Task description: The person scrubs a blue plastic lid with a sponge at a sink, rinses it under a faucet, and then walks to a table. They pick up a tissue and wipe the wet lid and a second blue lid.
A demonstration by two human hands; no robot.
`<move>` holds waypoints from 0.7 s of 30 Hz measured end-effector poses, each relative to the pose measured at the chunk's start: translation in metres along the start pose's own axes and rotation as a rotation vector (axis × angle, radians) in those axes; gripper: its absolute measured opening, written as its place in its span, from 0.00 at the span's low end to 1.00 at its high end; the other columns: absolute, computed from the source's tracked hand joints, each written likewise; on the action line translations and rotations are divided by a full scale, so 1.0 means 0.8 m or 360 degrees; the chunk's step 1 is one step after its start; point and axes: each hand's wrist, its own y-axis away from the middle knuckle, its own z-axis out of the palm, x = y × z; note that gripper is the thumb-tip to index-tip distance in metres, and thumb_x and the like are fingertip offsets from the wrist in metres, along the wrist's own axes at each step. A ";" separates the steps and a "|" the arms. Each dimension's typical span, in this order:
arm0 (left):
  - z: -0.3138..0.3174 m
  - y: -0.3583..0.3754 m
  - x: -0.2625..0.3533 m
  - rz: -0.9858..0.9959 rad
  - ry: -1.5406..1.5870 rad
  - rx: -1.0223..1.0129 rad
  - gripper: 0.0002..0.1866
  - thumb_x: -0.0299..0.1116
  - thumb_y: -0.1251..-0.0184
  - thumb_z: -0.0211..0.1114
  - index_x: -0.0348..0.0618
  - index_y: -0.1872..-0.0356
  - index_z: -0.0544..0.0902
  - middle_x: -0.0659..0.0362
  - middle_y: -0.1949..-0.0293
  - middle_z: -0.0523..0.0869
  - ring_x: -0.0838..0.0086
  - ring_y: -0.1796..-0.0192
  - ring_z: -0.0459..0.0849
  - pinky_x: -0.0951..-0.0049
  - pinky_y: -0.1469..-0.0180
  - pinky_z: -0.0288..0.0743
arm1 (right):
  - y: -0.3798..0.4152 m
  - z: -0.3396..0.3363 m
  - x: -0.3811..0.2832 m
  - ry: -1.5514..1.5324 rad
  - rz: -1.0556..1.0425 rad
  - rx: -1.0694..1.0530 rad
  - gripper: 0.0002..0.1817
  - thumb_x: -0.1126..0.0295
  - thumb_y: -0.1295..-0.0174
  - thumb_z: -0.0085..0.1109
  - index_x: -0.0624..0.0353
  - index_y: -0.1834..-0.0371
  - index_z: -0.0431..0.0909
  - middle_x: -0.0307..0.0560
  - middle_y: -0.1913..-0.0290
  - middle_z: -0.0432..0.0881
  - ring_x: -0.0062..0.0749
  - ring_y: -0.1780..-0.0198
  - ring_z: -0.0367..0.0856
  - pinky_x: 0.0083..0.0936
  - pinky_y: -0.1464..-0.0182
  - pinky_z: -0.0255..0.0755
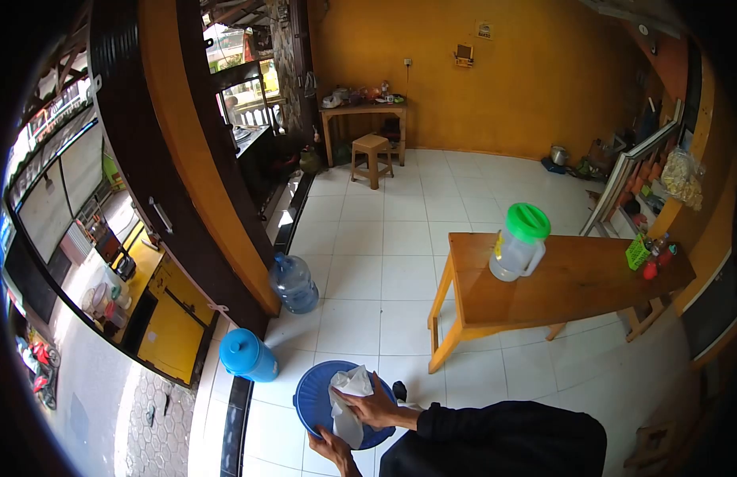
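Observation:
A round blue plastic basin with a ribbed edge is in front of me, above the tiled floor. My left hand grips its near rim, fingers wrapped round the edge. Inside the basin, my right hand presses a crumpled white cloth against the surface. Part of the cloth bunches up past the fingers, and some of it hangs toward the near rim. The right forearm, in a black sleeve, covers the basin's right side.
A lidded blue container and a large water bottle stand by the doorway at left. On the wooden table at right are a green-lidded pitcher and a green basket. A stool stands farther back.

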 end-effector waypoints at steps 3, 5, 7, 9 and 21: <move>0.032 -0.042 0.006 0.0101 -0.0091 -0.0060 0.14 0.29 0.40 0.47 0.25 0.63 0.74 0.48 0.68 0.79 0.67 0.67 0.76 0.70 0.62 0.69 | -0.051 0.002 0.025 -0.0052 -0.0092 0.0101 0.34 0.65 0.47 0.51 0.40 0.35 0.50 0.42 0.36 0.54 0.43 0.36 0.52 0.60 0.43 0.36; 0.064 -0.067 0.024 0.0137 -0.0123 -0.0091 0.14 0.29 0.40 0.46 0.25 0.62 0.74 0.48 0.68 0.79 0.67 0.66 0.77 0.70 0.60 0.69 | -0.085 -0.018 0.045 -0.0148 -0.0061 0.0109 0.34 0.65 0.47 0.51 0.40 0.35 0.50 0.43 0.36 0.55 0.43 0.36 0.52 0.60 0.43 0.36; 0.097 -0.088 0.043 0.0152 -0.0080 -0.0162 0.14 0.29 0.40 0.47 0.25 0.62 0.74 0.48 0.67 0.79 0.67 0.65 0.76 0.70 0.59 0.68 | -0.111 -0.040 0.066 -0.0151 -0.0068 0.0105 0.33 0.64 0.47 0.51 0.40 0.36 0.51 0.43 0.36 0.56 0.43 0.36 0.52 0.61 0.44 0.37; 0.141 -0.109 0.048 0.0184 -0.0025 -0.0152 0.14 0.29 0.40 0.47 0.26 0.63 0.74 0.49 0.69 0.79 0.68 0.67 0.75 0.70 0.61 0.68 | -0.133 -0.060 0.098 -0.0156 -0.0061 0.0308 0.33 0.62 0.47 0.51 0.39 0.36 0.52 0.42 0.36 0.56 0.43 0.36 0.52 0.62 0.43 0.35; 0.310 -0.177 0.073 0.0246 -0.0123 -0.0498 0.11 0.29 0.40 0.48 0.29 0.72 0.73 0.59 0.84 0.73 0.79 0.81 0.66 0.74 0.79 0.59 | -0.181 -0.153 0.213 -0.0068 0.0678 0.0116 0.30 0.60 0.41 0.42 0.49 0.35 0.47 0.49 0.51 0.74 0.43 0.43 0.66 0.65 0.43 0.22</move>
